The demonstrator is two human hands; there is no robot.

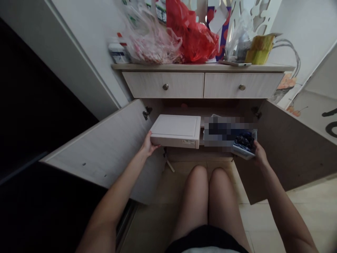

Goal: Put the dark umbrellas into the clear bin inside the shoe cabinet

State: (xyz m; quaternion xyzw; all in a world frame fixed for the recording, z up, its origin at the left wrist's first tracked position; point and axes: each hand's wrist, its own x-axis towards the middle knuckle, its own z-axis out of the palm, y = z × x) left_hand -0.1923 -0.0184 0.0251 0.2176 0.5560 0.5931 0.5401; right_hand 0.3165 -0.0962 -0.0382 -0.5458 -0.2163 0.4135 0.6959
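A flat white box (pixel 176 125) is held level at the cabinet's opening, and my left hand (pixel 149 146) grips its left front corner. My right hand (pixel 260 153) has its fingers on the right end of a clear plastic bin (pixel 244 153). Dark blue and black items (pixel 244 140) lie inside that bin. Part of the bin and what surrounds it is blurred out by a pixelated patch, so its left side is unclear. Both things are at the front of the lower cabinet space, side by side.
The left cabinet door (pixel 105 144) and right cabinet door (pixel 292 147) stand wide apart. Above are two drawers with round knobs (pixel 165 87). The cabinet top carries a red plastic bag (pixel 192 38), a clear bag (pixel 152 42), a white bottle (pixel 117 51) and a yellow container (pixel 260 48).
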